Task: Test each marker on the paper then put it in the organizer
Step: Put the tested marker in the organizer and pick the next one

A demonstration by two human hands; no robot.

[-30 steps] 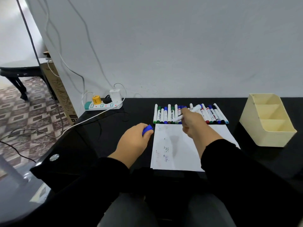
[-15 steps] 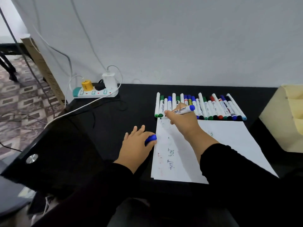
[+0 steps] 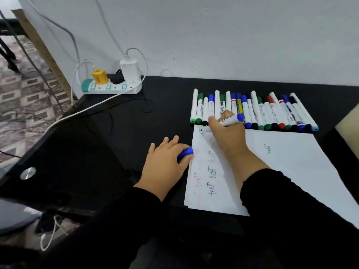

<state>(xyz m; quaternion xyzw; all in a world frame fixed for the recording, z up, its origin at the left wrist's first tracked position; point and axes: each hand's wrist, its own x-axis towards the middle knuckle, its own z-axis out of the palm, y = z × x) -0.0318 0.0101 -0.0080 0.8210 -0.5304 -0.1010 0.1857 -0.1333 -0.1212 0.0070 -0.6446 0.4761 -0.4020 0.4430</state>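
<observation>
Here the right hand (image 3: 226,133) holds a blue marker (image 3: 231,119) in a writing grip, fingers curled round the barrel, the tip hidden under the hand at the far left corner of the paper (image 3: 281,171) — a spot free of the older scribbles, which is likely why it was picked. The left hand (image 3: 165,166) rests on the desk (image 3: 136,123) just beside the paper's left edge, pinching the blue cap (image 3: 185,153) between thumb and fingers — kept ready, I judge, for recapping once the test mark is made. The remaining markers (image 3: 252,111) lie in a tidy row along the paper's far edge, within easy reach. Only a corner of the organizer (image 3: 349,119) shows at the right, so this marker has some way to travel.
</observation>
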